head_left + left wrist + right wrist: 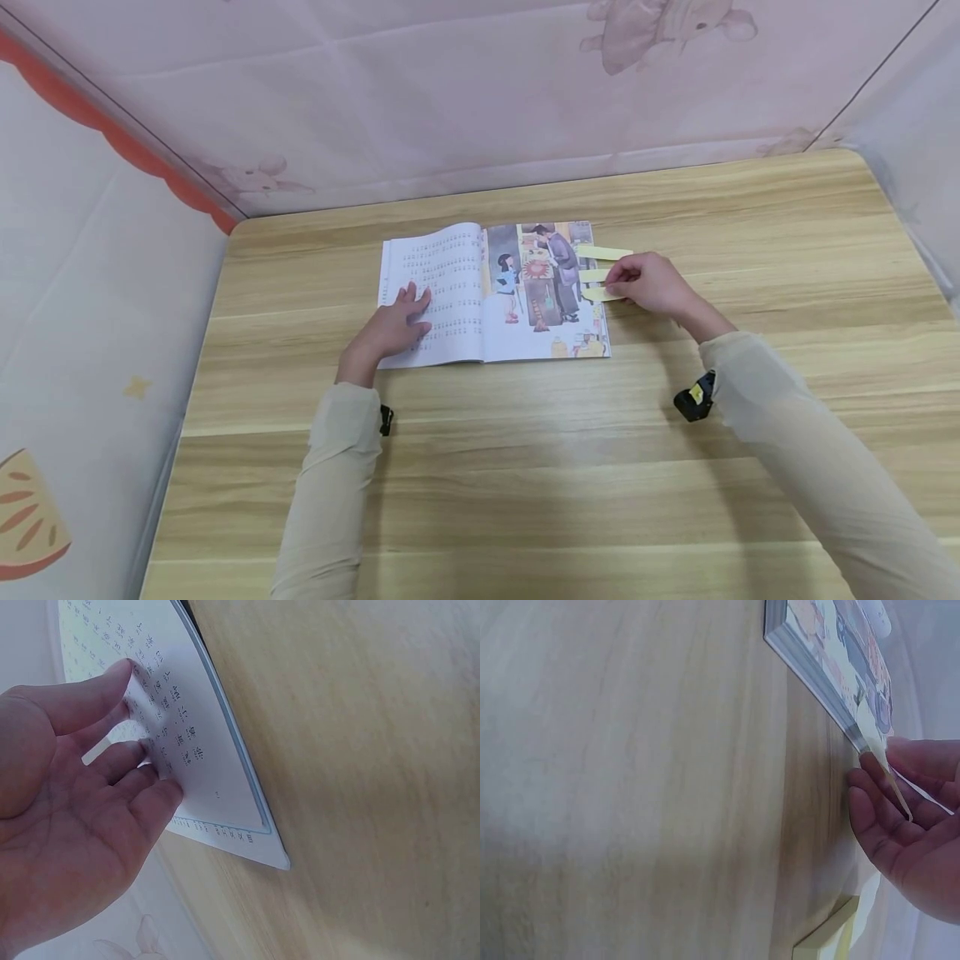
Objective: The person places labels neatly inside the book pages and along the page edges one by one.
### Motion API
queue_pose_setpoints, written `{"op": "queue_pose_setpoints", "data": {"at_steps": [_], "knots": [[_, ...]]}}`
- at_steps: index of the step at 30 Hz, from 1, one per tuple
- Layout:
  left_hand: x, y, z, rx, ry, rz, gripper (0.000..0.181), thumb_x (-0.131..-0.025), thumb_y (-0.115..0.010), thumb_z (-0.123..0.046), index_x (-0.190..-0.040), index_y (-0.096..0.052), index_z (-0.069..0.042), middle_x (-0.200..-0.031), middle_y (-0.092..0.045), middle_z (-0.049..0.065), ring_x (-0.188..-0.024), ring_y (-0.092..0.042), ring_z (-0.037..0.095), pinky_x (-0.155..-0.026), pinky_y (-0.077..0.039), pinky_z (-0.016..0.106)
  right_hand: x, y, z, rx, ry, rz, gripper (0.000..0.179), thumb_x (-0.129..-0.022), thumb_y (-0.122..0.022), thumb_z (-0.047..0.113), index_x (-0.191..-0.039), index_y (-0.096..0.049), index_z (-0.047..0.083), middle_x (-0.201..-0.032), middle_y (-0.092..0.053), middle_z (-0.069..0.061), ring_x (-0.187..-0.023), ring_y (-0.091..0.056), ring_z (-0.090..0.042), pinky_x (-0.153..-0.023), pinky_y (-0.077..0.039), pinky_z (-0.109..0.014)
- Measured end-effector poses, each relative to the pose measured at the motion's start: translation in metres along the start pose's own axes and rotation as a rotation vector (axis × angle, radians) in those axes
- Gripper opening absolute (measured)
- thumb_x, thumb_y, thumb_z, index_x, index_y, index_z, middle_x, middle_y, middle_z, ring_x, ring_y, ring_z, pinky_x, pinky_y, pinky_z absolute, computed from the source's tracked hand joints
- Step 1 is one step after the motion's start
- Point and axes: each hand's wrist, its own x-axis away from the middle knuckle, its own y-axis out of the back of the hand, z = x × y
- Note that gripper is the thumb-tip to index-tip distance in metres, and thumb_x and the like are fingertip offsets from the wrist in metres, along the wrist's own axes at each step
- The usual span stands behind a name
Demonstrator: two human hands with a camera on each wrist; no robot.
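Observation:
An open picture book (pixel 540 343) lies on the wooden table, text on its left page and a colour illustration on the right. My left hand (pixel 397 327) rests on the left page with fingers spread; in the left wrist view, its loosely bent fingertips (pixel 166 793) meet the printed paper. Three pale yellow paper strips stick out past the right page's outer edge. My right hand (pixel 654 285) pinches the lowest yellow strip (pixel 596 294) between thumb and fingers. Just above it are the middle strip (pixel 592 275) and the top strip (pixel 606 252).
A pale yellow block-like thing (pixel 829 937) shows at the bottom of the right wrist view. The wooden table (pixel 525 467) reaches back to a pink printed wall covering (pixel 450 100). A black wrist device (pixel 695 398) hangs by the right sleeve.

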Motion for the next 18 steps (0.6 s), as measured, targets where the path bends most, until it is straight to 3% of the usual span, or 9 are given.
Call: {"op": "queue_pose_setpoints", "data": {"at_steps": [18], "knots": [[-0.0038,-0.0034,0.0031,-0.007,-0.002,-0.012,0.058,-0.095,-0.047,-0.021,-0.145,-0.019,-0.013,-0.152,0.001,0.009,-0.138,0.004,0.023,-0.11,-0.007,0.046,-0.003,-0.004,-0.0054,0.033,0.023,-0.01,0.008,-0.086,-0.059,0.004,-0.088,-0.064,-0.003,-0.079,-0.06,-0.011,-0.072,-0.055,-0.025,-0.059,-0.045,-0.027]]}}
